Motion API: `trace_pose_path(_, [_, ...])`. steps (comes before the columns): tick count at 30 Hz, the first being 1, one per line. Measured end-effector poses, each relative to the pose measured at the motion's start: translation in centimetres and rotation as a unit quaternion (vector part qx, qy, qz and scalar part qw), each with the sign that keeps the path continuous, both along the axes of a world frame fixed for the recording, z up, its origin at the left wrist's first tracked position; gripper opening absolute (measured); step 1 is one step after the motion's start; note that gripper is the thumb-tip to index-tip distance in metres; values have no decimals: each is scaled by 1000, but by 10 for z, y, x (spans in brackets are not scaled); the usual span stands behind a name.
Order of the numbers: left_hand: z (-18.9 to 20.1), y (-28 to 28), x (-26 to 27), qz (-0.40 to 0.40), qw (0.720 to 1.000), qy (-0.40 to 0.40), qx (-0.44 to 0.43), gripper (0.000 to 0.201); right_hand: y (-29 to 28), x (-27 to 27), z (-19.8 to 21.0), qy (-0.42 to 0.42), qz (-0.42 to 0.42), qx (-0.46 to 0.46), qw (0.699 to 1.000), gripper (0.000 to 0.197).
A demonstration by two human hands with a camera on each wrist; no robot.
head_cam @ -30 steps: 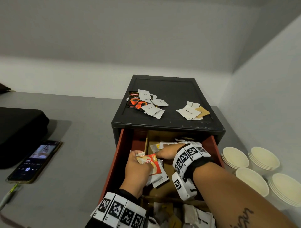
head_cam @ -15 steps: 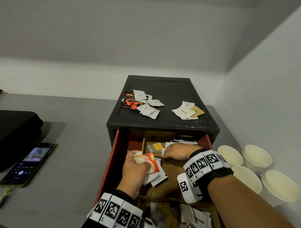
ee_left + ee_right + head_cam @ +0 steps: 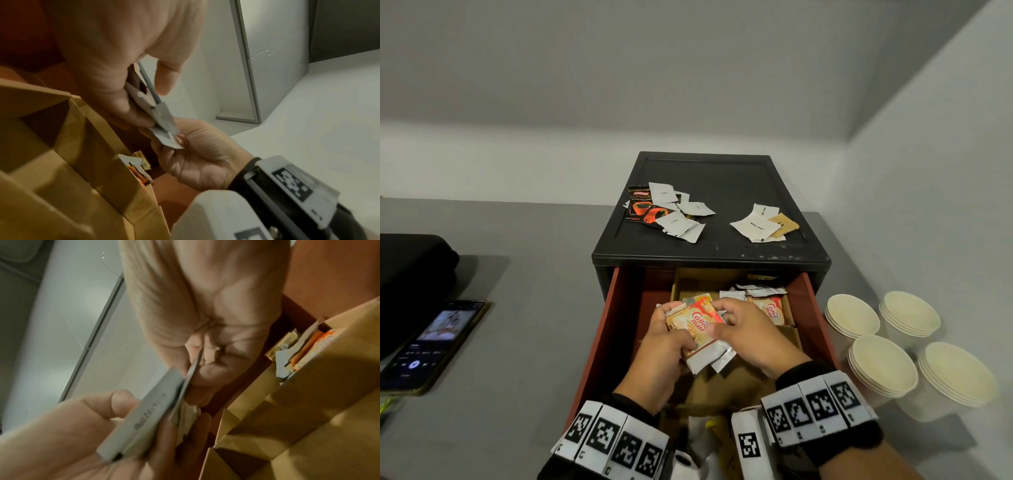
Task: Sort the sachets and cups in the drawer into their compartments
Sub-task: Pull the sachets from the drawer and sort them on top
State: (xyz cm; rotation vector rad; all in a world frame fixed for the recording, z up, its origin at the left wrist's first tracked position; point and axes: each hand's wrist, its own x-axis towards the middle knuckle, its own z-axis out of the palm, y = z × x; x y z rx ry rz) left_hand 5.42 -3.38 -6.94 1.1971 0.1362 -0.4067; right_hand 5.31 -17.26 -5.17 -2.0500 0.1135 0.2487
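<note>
The red drawer (image 3: 616, 325) stands pulled out, fitted with cardboard dividers (image 3: 739, 387). Over its middle my left hand (image 3: 671, 329) grips a fanned bundle of sachets (image 3: 698, 325), an orange Coffee mate one on top. My right hand (image 3: 726, 325) pinches the same bundle from the right. In the left wrist view the sachets (image 3: 162, 116) sit between thumb and fingers, with the right hand (image 3: 195, 154) holding their lower corner. The right wrist view shows the bundle (image 3: 148, 415) edge-on between both hands. Another Coffee mate sachet (image 3: 770, 308) lies in the back right compartment. Several stacks of paper cups (image 3: 883, 363) stand right of the drawer.
Loose white, black and brown sachets (image 3: 674, 212) lie on the black cabinet top (image 3: 722, 178). A phone (image 3: 431, 346) and a black case (image 3: 410, 274) sit on the grey counter at left. A wall closes in on the right behind the cups.
My right hand has drawn back from the rear compartments and now pinches the sachet bundle in my left hand. The left hand has lifted the bundle slightly.
</note>
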Motion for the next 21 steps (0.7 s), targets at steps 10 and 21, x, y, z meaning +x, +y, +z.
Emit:
trace_pose_path(10, [-6, -1, -1, 12, 999, -25, 27, 47, -10, 10, -8, 20, -163, 104, 981, 14])
trace_pose_path(21, [-9, 1, 1, 36, 997, -38, 55, 49, -31, 15, -16, 30, -386, 211, 898, 44])
